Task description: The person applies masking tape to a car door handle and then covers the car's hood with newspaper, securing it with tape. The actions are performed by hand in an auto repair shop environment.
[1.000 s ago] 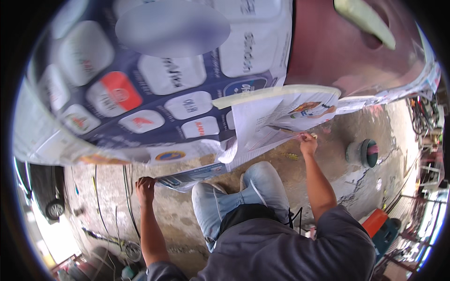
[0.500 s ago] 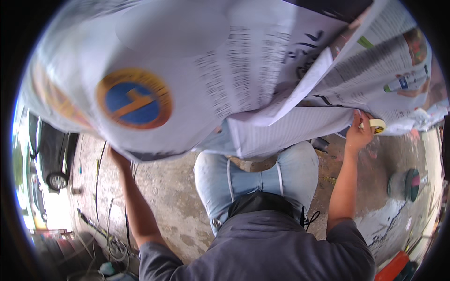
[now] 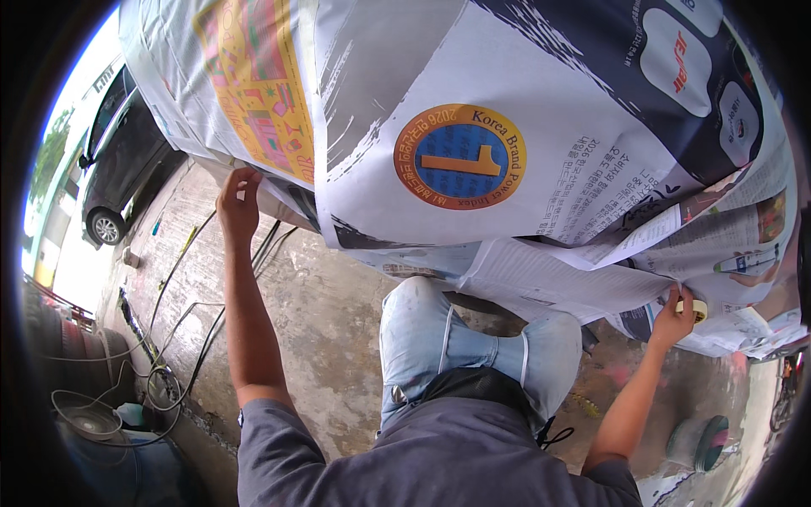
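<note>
Large sheets of newspaper (image 3: 363, 169) drape over something bulky in front of me, which they hide. One sheet carries a round orange-and-blue emblem, and a yellow-and-pink printed panel shows farther left. At the lower left edge of the paper, my left hand (image 3: 239, 207) is closed, its fingers pinching the border. Over on the right, my right hand (image 3: 670, 325) grips a roll of cream masking tape (image 3: 699, 312) against the lower edge of a hanging, folded sheet. My knees are bent below the paper.
A dark car (image 3: 127, 160) stands at the far left. Cables and hoses (image 3: 198, 338) run over the stained concrete floor (image 3: 321, 338), near a blue drum (image 3: 127, 465) at lower left. A tub with a dark green rim (image 3: 699, 444) sits at lower right.
The view has swung left, so more of the car and floor shows. The left sheet now hangs flatter, and my left hand, mostly covered before, is visible at its edge. My right hand keeps the tape.
</note>
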